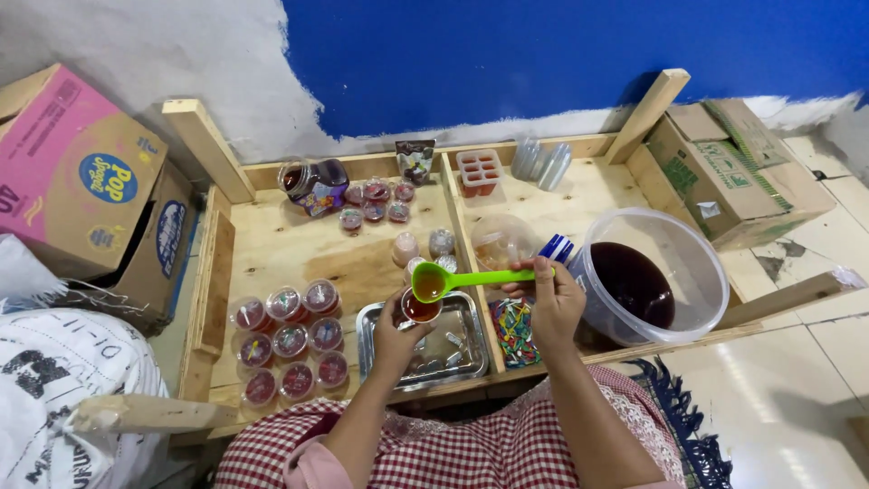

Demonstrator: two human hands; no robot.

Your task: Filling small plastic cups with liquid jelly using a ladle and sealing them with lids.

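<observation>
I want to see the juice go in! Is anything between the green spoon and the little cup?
Nothing visible is in the way. The green spoon, held by the right hand, hangs just above the open little cup in the left hand, over the metal tray.

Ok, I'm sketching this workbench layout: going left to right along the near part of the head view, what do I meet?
Cardboard boxes → sealed red cups → metal tray → left hand → right hand → big tub of dark liquid → green-printed carton.
</observation>
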